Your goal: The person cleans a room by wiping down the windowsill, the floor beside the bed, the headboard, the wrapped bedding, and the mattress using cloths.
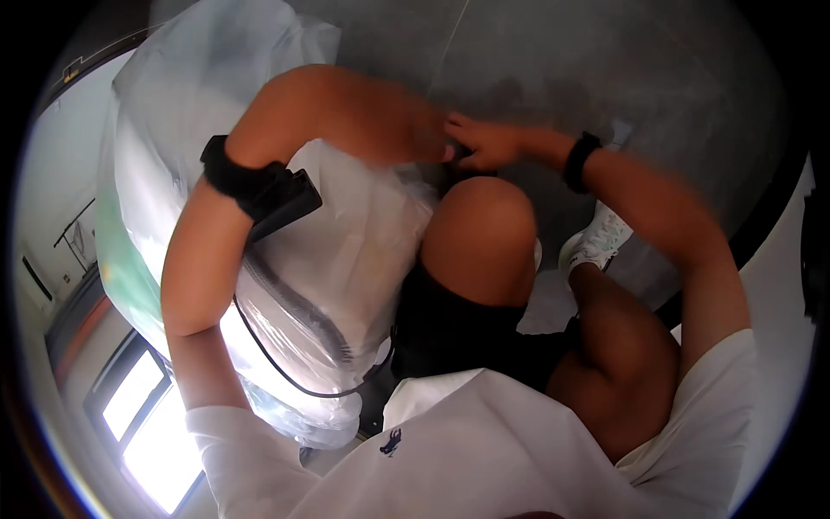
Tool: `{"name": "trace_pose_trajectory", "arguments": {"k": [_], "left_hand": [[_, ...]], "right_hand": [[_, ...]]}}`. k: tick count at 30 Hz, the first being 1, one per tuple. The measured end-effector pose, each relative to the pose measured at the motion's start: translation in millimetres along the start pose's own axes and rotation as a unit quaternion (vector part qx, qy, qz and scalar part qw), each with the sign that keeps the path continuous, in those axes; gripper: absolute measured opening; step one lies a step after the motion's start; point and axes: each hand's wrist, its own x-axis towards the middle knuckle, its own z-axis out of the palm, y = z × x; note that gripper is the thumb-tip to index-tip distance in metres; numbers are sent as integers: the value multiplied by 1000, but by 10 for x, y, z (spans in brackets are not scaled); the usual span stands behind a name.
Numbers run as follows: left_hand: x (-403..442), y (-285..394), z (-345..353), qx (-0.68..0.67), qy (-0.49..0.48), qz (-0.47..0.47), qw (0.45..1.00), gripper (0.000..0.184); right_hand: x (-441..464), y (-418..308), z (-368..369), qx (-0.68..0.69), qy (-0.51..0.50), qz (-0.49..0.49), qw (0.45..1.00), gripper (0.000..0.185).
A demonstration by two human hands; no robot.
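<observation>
My left hand [385,121] reaches across from the left, smeared by motion. Its fingers are not clear, so what it holds cannot be made out. Fingertips of my right hand [488,145] meet it above my raised knee. The right fingers are curled together around a small dark thing [463,152], mostly hidden between the hands. Beneath my left arm lies a large bulky form wrapped in clear plastic sheeting [346,216]. A black strapped device [290,203] sits on my left forearm, and a black band [581,162] circles my right wrist.
A black cable [285,381] loops from the forearm device toward my waist. My bent knee [484,225] and a white shoe [596,238] are close to the hands. Grey floor [657,78] extends ahead. A bright window [156,432] is at lower left.
</observation>
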Motion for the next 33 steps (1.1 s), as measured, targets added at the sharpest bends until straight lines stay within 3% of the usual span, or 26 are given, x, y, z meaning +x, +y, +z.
{"name": "trace_pose_trajectory", "arguments": {"k": [3, 5, 7, 9, 10, 12, 13, 14, 15, 16, 17, 21, 22, 23, 24, 26, 29, 31, 33], "left_hand": [[419, -219, 56, -55, -52, -37, 996, 53], [760, -633, 496, 34, -49, 104, 993, 52], [572, -559, 450, 70, -83, 60, 992, 51], [541, -480, 285, 111, -117, 23, 987, 51], [543, -460, 151, 68, -131, -7, 989, 47], [697, -454, 28, 35, -142, -38, 989, 44], [841, -495, 56, -70, 29, -10, 997, 39], [959, -549, 74, -171, 198, 20, 965, 36], [966, -378, 35, -156, 205, 22, 966, 36], [1013, -199, -5, -352, 269, -9, 897, 31], [1052, -65, -15, -530, 318, -42, 785, 27], [1349, 3, 307, -501, 400, -49, 766, 15], [1350, 40, 317, -306, 482, 54, 819, 12], [1358, 34, 330, -95, 538, 154, 823, 10], [1339, 63, 313, -95, 538, 151, 824, 10], [1358, 97, 247, 176, 561, 252, 769, 11], [1293, 29, 128, 141, 551, 211, 795, 8], [1185, 11, -136, 112, 589, 184, 779, 9], [999, 113, -480, 75, 632, 166, 753, 11]], "right_hand": [[-56, 465, 260, -36, -16, 37, 999, 82], [-163, 339, 298, -10, 20, 47, 999, 78], [-164, 232, 251, 21, 60, 53, 997, 74], [-152, 165, 138, -19, 63, -16, 998, 75], [-137, -28, 19, -13, 67, -14, 998, 75], [-151, -300, -162, 20, 0, 8, 1000, 72], [-192, -280, -131, 18, 6, 10, 1000, 72], [-219, -247, -49, 25, 36, 27, 999, 74], [-277, -210, 68, 27, 72, 38, 996, 75], [-305, -107, 201, 27, 81, 38, 996, 75], [-333, 24, 392, 33, 144, 19, 989, 77], [-432, 690, 1129, 47, 291, -54, 954, 81], [-532, 617, 1104, 55, 293, -56, 953, 81], [-615, 609, 987, 71, 233, -4, 970, 80], [-687, 561, 867, 82, 171, 49, 981, 78], [-738, 498, 761, 77, 169, 48, 981, 72], [-824, 188, 347, 107, 166, 51, 979, 61], [-868, -55, -8, 125, 173, 58, 975, 57], [-944, -331, -283, 249, 254, 81, 931, 61]]}}
